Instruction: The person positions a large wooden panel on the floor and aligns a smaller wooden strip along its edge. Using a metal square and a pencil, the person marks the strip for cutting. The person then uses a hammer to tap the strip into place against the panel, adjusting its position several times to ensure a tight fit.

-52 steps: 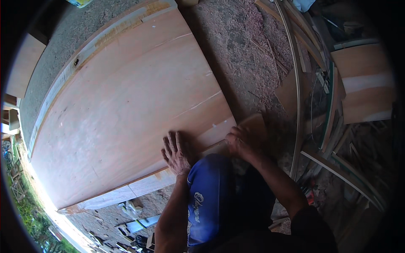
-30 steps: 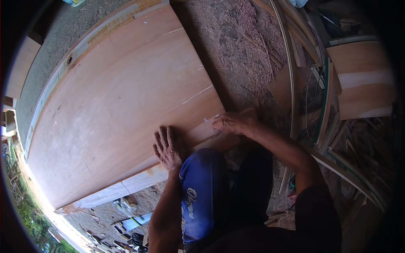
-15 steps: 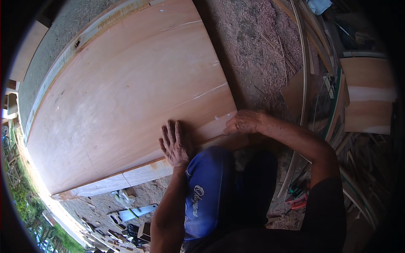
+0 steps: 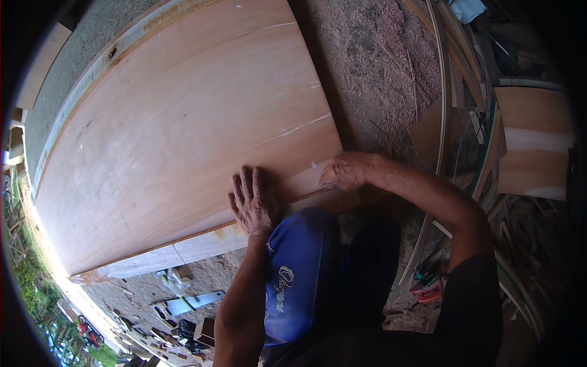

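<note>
A large plywood panel [image 4: 177, 128] takes up the left and middle of the view. Long timber strips show along its far and near edges; the near one is a pale strip [image 4: 189, 248]. My left hand [image 4: 252, 205] lies flat on the panel by its near edge, fingers spread. At the near right corner my right hand [image 4: 348, 170] is closed against the panel's edge. A small thin thing seems to show under its fingers, but what it is cannot be made out. My blue-clad knee [image 4: 302, 244] is close to the near edge, between my forearms.
On the ground at lower left lie a handsaw [image 4: 195, 301] and scattered wood offcuts. Wood shavings [image 4: 379, 73] cover the floor beyond the corner. Long bent strips [image 4: 441, 110] and a smaller plywood piece [image 4: 532, 140] are at right. A red tool [image 4: 430, 292] lies near my right elbow.
My right hand has shifted slightly left along the near edge, still closed. My left hand stays flat on the panel. The whole view has tilted a little.
</note>
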`<state>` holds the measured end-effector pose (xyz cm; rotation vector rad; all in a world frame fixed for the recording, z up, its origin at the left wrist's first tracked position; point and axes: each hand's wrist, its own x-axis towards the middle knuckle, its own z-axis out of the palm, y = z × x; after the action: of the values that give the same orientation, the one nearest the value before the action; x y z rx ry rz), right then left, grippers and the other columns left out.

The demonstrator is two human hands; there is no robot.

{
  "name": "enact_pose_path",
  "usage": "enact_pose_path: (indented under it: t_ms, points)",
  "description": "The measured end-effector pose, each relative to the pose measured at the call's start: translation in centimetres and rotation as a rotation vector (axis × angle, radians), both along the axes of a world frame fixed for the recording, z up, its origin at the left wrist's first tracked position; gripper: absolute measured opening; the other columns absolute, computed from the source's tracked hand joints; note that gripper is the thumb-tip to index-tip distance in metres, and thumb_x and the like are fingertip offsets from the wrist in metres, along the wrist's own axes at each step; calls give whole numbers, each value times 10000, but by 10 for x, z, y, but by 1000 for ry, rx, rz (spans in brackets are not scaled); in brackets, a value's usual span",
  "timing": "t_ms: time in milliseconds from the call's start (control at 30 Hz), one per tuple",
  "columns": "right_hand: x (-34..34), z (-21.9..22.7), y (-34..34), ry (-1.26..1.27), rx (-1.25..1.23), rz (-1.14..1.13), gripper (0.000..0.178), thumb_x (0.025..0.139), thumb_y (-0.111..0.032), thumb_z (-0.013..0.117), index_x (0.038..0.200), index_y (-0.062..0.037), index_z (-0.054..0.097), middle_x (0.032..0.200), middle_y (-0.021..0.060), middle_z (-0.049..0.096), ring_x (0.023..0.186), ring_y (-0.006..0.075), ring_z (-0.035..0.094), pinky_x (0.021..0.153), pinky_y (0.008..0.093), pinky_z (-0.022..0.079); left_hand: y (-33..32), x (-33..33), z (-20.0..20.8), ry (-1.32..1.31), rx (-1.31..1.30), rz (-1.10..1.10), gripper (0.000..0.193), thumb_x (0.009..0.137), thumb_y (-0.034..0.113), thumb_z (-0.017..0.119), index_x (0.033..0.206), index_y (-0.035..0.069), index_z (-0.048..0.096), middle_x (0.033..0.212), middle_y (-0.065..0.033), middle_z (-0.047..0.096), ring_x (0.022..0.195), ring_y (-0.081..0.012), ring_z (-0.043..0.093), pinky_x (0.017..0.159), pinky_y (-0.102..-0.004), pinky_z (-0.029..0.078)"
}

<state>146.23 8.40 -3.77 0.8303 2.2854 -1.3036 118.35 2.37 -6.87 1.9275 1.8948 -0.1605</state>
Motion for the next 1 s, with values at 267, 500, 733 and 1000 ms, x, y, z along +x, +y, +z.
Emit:
enact_pose_path:
  t_ms: [267,500,733,1000]
  points:
    - [10,-14,-4,85,-126,-125,296,904,-115,554,1170,-160,677,949,129,713,884,354,686,795,413,557,0,-1,0,-7,-6,2,624,989,484,487,1555,256,353,1660,-55,239,1537,-292,179,1225,-515,128]
    - [18,-33,-12,196,-53,-142,461,846,-45,579,1265,-209,678,992,127,726,855,349,686,767,417,552,0,1,0,-9,1,2,615,992,482,489,1549,253,367,1657,-57,251,1535,-287,187,1223,-514,133]
    - [9,-2,-10,99,76,-49,324,850,-92,551,1102,-213,714,937,121,705,813,338,680,721,442,545,0,1,1,1,25,3,606,994,482,486,1546,257,375,1652,-56,266,1533,-282,196,1223,-509,135]
    - [-20,14,-27,-90,359,145,158,854,-193,567,781,-98,670,805,134,708,823,325,712,744,436,572,0,1,1,6,21,4,613,990,479,482,1551,262,363,1656,-51,257,1537,-279,185,1228,-499,119]
